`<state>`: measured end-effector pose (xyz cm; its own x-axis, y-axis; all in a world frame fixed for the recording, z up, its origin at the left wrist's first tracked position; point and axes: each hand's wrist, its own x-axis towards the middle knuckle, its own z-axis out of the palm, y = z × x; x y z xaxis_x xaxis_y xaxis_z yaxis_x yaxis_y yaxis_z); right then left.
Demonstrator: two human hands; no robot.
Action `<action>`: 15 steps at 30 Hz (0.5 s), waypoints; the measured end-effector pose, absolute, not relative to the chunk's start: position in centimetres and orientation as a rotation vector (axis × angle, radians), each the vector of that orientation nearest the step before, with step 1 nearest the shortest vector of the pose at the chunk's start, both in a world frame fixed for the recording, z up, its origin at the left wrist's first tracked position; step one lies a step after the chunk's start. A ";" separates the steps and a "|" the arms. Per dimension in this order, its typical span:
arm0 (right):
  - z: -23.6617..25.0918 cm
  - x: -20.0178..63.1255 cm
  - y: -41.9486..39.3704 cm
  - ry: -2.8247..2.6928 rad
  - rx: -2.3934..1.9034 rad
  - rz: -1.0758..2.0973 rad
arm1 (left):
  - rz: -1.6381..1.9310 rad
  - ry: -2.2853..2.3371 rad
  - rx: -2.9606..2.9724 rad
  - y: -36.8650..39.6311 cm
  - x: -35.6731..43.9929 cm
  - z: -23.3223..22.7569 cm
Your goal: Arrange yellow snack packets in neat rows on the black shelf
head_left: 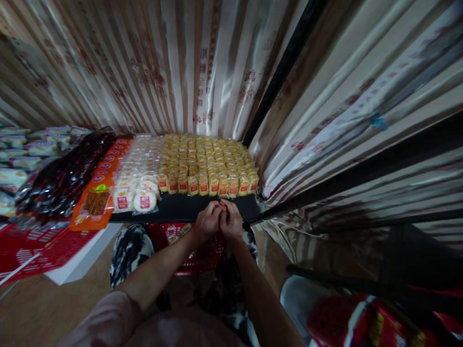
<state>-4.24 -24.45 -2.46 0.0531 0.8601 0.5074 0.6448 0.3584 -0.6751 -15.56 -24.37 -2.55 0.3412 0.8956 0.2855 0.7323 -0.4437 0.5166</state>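
My left hand (209, 220) and my right hand (231, 221) meet at the front edge of a black shelf (177, 205). Both have curled fingers pressed close together; whatever lies between them, if anything, is hidden. Just beyond the fingertips stand tight rows of small yellow wrapped snacks (208, 166) with red labels on the front row. To their left lie round white wrapped crackers (144, 198) in clear wrappers. Below my hands, a red basket (195, 267) sits between my legs with a few wrapped pieces (179, 233) inside.
Farther left are an orange snack bag (94, 202), dark shiny packets (67, 178) and white packets (45, 147). A red basket (43, 250) rests on a white box (81, 260) at the lower left. Striped sheeting (181, 67) hangs behind. Red packages (361, 320) lie lower right.
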 end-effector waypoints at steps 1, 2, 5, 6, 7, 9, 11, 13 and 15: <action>-2.3 -4.5 -25.1 -1.709 -1.338 0.317 | 0.804 1.437 2.293 -25.2 -16.2 -2.7; -2.3 -4.7 -25.9 -1.748 -1.323 0.348 | 0.823 1.417 2.273 -26.1 -16.8 -3.0; -2.6 -6.0 -28.4 -1.835 -1.316 0.426 | 0.822 1.375 2.217 -28.7 -19.0 -4.0; -3.1 -6.5 -29.2 -1.862 -1.333 0.456 | 0.793 1.380 2.202 -29.4 -19.6 -4.4; -3.7 -7.1 -29.9 -1.887 -1.363 0.487 | 0.748 1.396 2.186 -30.1 -20.2 -4.8; -5.4 -8.2 -30.9 -1.917 -1.486 0.543 | 0.632 1.438 2.141 -31.0 -21.0 -5.8; -7.7 -9.4 -31.2 -1.922 -1.653 0.580 | 0.549 1.464 2.050 -31.3 -21.2 -7.0; -10.0 -10.3 -30.8 -1.864 -1.791 0.606 | 0.572 1.498 1.932 -31.2 -20.8 -8.0; -11.9 -10.8 -30.0 -1.789 -1.833 0.592 | 0.671 1.551 1.844 -30.8 -20.0 -8.7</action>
<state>-10.81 -29.98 -11.87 0.0383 0.9985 0.0398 0.7774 -0.0047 -0.6290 -20.00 -30.83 -8.66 0.1779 0.9839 -0.0142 0.6634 -0.1093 0.7402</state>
